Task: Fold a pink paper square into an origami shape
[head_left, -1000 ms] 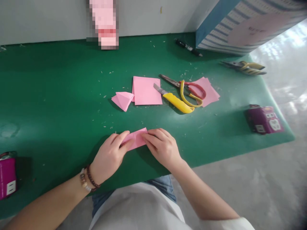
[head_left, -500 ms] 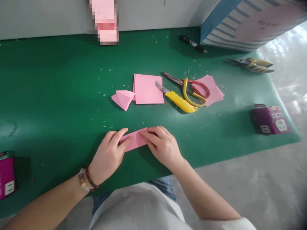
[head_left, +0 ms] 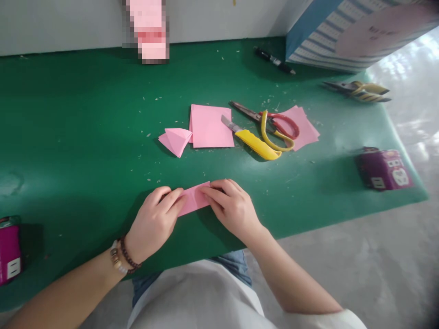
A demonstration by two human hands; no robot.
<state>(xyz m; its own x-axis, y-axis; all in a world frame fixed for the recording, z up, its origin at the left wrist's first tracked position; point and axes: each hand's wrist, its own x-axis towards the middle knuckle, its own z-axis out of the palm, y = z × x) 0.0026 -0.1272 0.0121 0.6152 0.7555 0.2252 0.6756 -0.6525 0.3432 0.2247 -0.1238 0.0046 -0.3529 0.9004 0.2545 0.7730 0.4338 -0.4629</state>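
Observation:
A narrow folded strip of pink paper (head_left: 194, 199) is held low over the green table near its front edge. My left hand (head_left: 159, 214), with bead bracelets at its wrist, pinches the strip's left end between thumb and fingers. At the right end, my right hand (head_left: 233, 205) is closed on the paper in the same way. Beyond them lies a folded pink paper piece (head_left: 176, 140) with pointed corners. Its right tip meets a stack of square pink paper (head_left: 211, 128). The blade of a yellow-handled utility knife (head_left: 255, 142) rests on that stack.
Scissors (head_left: 270, 123) with red and yellow handles lie partly over more pink sheets (head_left: 302, 128). Farther right are pliers (head_left: 360, 90), a pen (head_left: 274, 60), a striped box (head_left: 329, 36) and a purple case (head_left: 386, 170). Another purple object (head_left: 9, 251) sits at the left edge.
My left fingers have shifted slightly along the strip, the index finger now lying nearer the thumb over its left end. My right hand keeps its grip.

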